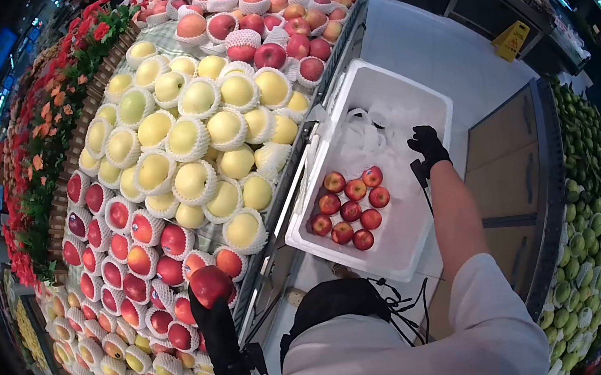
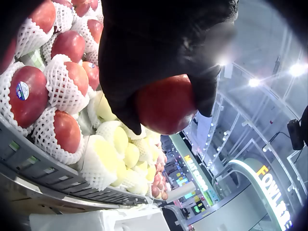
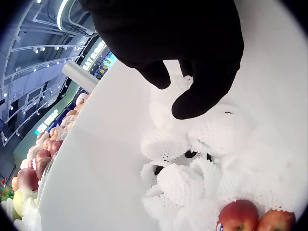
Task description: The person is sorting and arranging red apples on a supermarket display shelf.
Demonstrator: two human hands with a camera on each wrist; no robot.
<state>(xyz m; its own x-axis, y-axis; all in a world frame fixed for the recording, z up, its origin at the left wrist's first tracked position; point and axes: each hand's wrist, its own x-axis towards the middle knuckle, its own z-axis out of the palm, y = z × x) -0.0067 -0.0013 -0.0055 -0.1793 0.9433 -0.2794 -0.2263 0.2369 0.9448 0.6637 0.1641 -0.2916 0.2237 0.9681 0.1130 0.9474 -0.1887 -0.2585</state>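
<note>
My black-gloved left hand point(image 1: 217, 338) grips a dark red apple point(image 1: 210, 285) above the display's edge. In the left wrist view its fingers and thumb curl round the bare red skin of the apple point(image 2: 166, 103). My right hand point(image 1: 427, 145), gloved in black too, is over the right side of a white foam box point(image 1: 415, 248). Its fingers hang loosely bent above white foam fruit nets point(image 3: 180, 185), with nothing visibly held, in the right wrist view. Several red apples point(image 1: 350, 211) without nets sit grouped in the box's near left part.
Left of the box slopes a fruit display with netted red apples point(image 1: 135, 288), yellow fruit point(image 1: 183, 136) and more apples point(image 1: 270, 56) at the back. A grey rail point(image 2: 57, 173) edges it. Green fruit point(image 1: 580, 237) stands at the right, beyond brown cartons point(image 1: 501, 150).
</note>
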